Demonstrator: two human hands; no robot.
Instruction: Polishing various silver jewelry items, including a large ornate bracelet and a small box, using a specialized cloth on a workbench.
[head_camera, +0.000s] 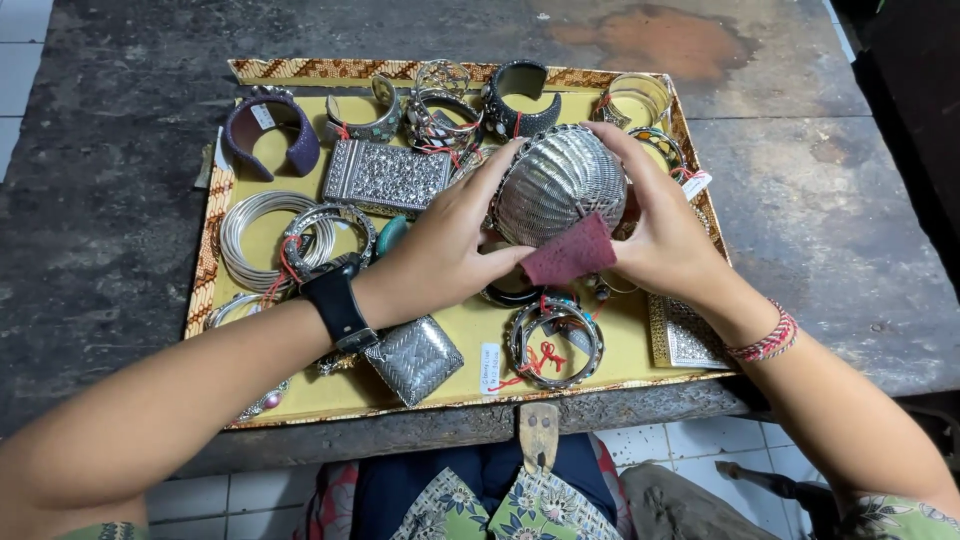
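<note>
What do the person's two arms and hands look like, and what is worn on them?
Both forearms are bare. The left hand has a black watch with a wide black strap on its wrist. The right hand has a red and white braided bracelet on its wrist. Green floral sleeves show near the elbows. No gloves; I see no rings.

Ribbed silver shell box (558, 182), maroon cloth (568, 253), yellow tray (455, 340) with batik-patterned rim, purple cuff (270, 130)

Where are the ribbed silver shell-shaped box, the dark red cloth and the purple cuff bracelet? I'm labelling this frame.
Ribbed silver shell-shaped box (556, 185), head view, on its domed ribbed top.
Dark red cloth (567, 255), head view, on the middle of the cloth.
Purple cuff bracelet (300, 145), head view, on its right-hand band.
</note>
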